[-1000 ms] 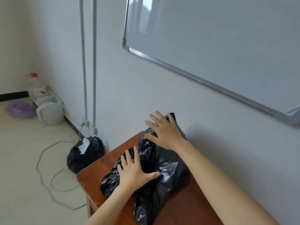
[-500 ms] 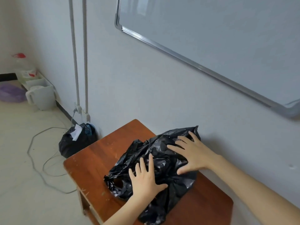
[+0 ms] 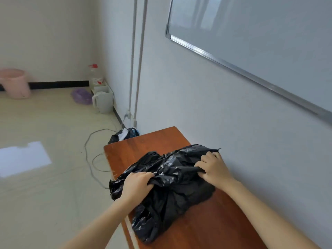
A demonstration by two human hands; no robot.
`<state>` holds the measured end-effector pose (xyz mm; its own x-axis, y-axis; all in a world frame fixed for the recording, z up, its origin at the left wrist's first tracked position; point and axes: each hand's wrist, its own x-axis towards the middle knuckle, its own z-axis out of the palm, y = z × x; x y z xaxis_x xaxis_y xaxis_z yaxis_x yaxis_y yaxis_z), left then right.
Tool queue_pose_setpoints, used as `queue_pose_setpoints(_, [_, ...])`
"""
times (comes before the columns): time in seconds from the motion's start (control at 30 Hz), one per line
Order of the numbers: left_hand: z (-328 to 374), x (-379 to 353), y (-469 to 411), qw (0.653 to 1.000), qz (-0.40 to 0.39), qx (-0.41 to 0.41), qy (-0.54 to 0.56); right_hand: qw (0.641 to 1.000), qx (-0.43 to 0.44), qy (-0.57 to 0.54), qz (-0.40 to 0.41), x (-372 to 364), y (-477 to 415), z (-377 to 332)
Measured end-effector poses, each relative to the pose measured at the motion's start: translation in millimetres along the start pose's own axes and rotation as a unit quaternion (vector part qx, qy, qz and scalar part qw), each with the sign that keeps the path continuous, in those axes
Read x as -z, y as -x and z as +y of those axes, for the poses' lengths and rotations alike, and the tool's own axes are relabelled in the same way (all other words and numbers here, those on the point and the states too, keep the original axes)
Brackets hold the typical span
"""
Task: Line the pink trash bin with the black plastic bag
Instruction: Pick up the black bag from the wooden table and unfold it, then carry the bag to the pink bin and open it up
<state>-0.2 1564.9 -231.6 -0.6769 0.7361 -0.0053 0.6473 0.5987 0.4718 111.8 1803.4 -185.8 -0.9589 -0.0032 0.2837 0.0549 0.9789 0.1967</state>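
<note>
Black plastic bag (image 3: pixel 172 184): crumpled in a heap on the wooden table (image 3: pixel 142 144), spread from near the left edge across to the wall side; one loose end draped toward the near-left table edge, close to overhanging.
Left hand (image 3: pixel 135 184): fingers curled tight, bunching a fold of the bag at its left side, close to the table's left edge.
Right hand (image 3: pixel 213 169): fingers curled closed, pinching a ridge of the bag at its far right corner, close beside the wall (image 3: pixel 215 105).
Pink trash bin (image 3: pixel 15 83): upright on the floor at the far left, against the back wall, well apart from the table and both hands; blurred, inside not visible.
Table edges: far corner bare, left edge facing open floor, right edge flush or nearly flush with the wall; cannot tell which.
Open room: broad stretch of pale floor (image 3: pixel 45 194) between table and bin, with a bright light patch (image 3: pixel 23 159) lying on it.
Floor clutter near the wall: looped grey cable (image 3: pixel 88 155) just left of the table, a filled black bag (image 3: pixel 124 135) at the table's far end, a white kettle (image 3: pixel 102 101) and a purple basin (image 3: pixel 81 96) farther back.
Overhead: whiteboard (image 3: pixel 260 42) on the wall above the table, two vertical pipes (image 3: pixel 137 60) left of it.
</note>
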Motion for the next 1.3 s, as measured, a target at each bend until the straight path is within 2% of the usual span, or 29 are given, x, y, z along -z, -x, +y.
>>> queue_pose_setpoints(0.1, [-44,42,17,0.994,0.046,0.049,0.086,0.988,-0.018,-0.151,-0.005,7,-55,-39])
queue_pose_setpoints(0.2, [-95,86,46,0.971,0.116,0.119,0.172,0.946,-0.04,-0.311,-0.082,26,-110,-89])
queue_pose_setpoints(0.37, [-176,147,113,0.937,0.217,0.197,0.188,0.89,0.012,-0.431,-0.15,38,-189,-186])
queue_pose_setpoints(0.6, [-299,215,212,0.871,0.334,0.278,0.23,0.855,0.083,-0.483,-0.167,39,-286,-354])
queue_pose_setpoints(0.87, [-424,276,274,0.828,0.384,0.319,0.255,0.863,0.125,-0.46,-0.166,37,-375,-511])
queue_pose_setpoints(1.17, [-538,310,246,0.818,0.383,0.339,0.263,0.884,0.156,-0.418,-0.138,-15,-484,-589])
queue_pose_setpoints(1.3, [-599,347,212,0.821,0.383,0.341,0.25,0.876,0.158,-0.438,-0.127,-36,-556,-616])
